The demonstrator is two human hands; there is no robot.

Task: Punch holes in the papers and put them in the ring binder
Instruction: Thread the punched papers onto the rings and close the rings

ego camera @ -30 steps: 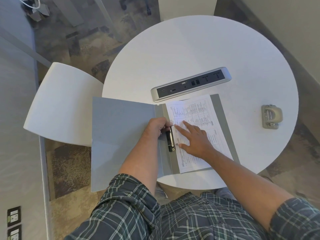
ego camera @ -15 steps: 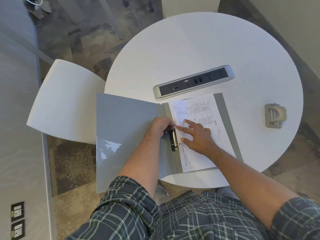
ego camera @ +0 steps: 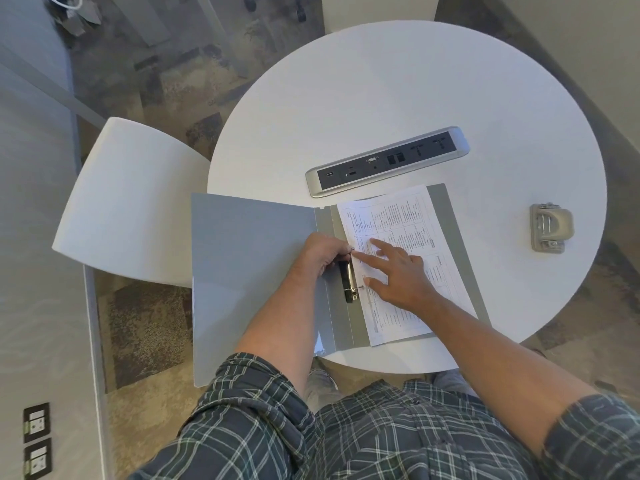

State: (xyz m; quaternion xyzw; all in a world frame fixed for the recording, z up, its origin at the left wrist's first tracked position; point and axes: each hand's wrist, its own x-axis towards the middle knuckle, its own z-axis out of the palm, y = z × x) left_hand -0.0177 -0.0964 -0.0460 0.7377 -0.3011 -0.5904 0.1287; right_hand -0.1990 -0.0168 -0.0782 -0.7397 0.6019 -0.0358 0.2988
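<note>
step: filing | left hand curled at ring clip | right hand flat on paper, frame centre

Both bare forearms reach forward from rolled plaid sleeves. The left hand has its fingers curled. The right hand lies flat, fingers spread straight.

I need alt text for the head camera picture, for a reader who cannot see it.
A person's left hand grips the ring mechanism of an open grey binder while the right hand presses printed papers flat beside it. On the round white table lie a hole punch and a socket strip.
</note>
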